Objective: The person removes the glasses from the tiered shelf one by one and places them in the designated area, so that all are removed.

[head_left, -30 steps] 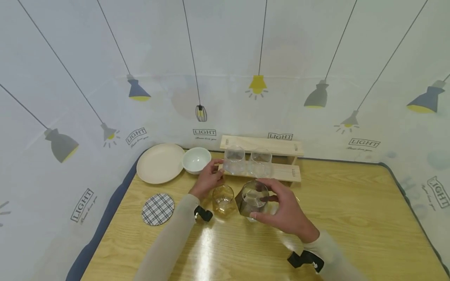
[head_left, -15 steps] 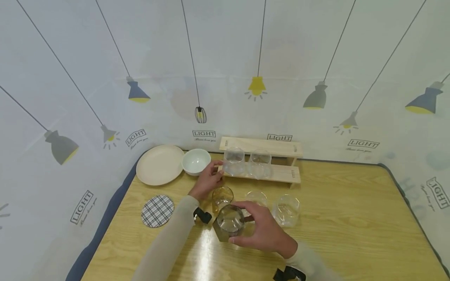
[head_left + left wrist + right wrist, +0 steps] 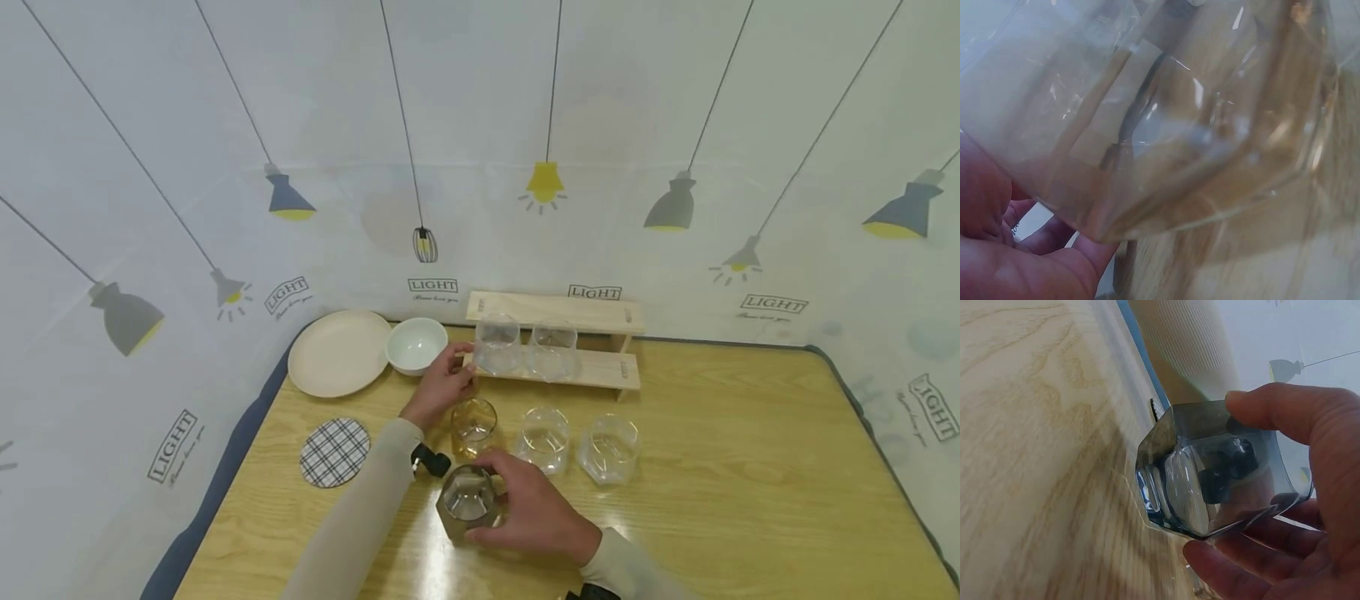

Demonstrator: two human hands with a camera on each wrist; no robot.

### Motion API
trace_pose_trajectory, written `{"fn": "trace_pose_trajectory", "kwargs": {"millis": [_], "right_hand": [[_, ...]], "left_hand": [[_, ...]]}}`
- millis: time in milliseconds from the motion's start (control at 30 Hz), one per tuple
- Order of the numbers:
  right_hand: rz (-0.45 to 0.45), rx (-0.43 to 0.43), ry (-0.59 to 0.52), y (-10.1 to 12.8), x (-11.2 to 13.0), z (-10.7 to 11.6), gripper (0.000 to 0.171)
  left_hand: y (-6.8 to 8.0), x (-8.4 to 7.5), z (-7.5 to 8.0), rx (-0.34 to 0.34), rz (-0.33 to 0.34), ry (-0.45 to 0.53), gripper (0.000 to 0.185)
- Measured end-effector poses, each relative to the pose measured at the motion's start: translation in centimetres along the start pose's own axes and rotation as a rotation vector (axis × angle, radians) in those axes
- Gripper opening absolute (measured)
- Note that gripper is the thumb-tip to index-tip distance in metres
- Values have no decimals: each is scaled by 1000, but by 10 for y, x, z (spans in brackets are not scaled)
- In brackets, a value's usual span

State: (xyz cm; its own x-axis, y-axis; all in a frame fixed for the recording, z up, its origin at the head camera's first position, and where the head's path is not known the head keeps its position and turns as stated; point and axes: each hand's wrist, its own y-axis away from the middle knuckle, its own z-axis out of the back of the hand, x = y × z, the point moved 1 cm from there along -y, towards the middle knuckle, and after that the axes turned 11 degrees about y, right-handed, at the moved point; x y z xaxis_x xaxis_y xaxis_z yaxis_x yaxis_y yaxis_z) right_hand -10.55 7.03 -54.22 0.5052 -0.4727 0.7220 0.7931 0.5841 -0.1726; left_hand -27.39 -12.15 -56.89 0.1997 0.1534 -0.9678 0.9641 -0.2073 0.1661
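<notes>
My right hand [image 3: 534,510] grips a smoky grey drinking glass [image 3: 468,504] with a faceted base, thumb on one side and fingers on the other. The right wrist view has this glass [image 3: 1210,475] low over the wooden tabletop. At the left end of the two-step wooden shelf [image 3: 606,372], my left hand [image 3: 442,385] holds the end of the lower step between thumb and fingers. An amber glass [image 3: 474,427] stands just right of the left wrist. It fills much of the left wrist view, partly covering the left fingers [image 3: 1088,253].
Two clear glasses [image 3: 497,343] stand on the lower step. Another clear glass [image 3: 543,442] and a faceted one [image 3: 611,450] stand in front of the shelf. Left of it are a white bowl [image 3: 417,345], a pale plate [image 3: 340,354] and a plaid coaster [image 3: 335,452].
My right hand has carried the smoky glass left and toward me, past the amber glass. Two clear glasses behind it have come into fuller view. The left hand stays at the shelf end.
</notes>
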Motion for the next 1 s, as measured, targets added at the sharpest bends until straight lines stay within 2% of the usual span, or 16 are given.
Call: {"fn": "trace_pose_trajectory", "kwargs": {"millis": [167,367,567,867,1000], "right_hand": [[-16,1,21,-2,4,-3,79],[13,5,86,-2,4,-6,82],[8,40,43,-3,2,-6,82],[-18,48,62,2,6,4,86],[-15,32,-3,4,7,14,80]], "left_hand": [[-1,1,-1,9,-16,12,38],[0,0,-1,4,-13,-4,39],[0,1,1,-8,0,-9,39],[0,1,0,-13,-4,-8,39],[1,0,-1,-16,-2,-3,38]]}}
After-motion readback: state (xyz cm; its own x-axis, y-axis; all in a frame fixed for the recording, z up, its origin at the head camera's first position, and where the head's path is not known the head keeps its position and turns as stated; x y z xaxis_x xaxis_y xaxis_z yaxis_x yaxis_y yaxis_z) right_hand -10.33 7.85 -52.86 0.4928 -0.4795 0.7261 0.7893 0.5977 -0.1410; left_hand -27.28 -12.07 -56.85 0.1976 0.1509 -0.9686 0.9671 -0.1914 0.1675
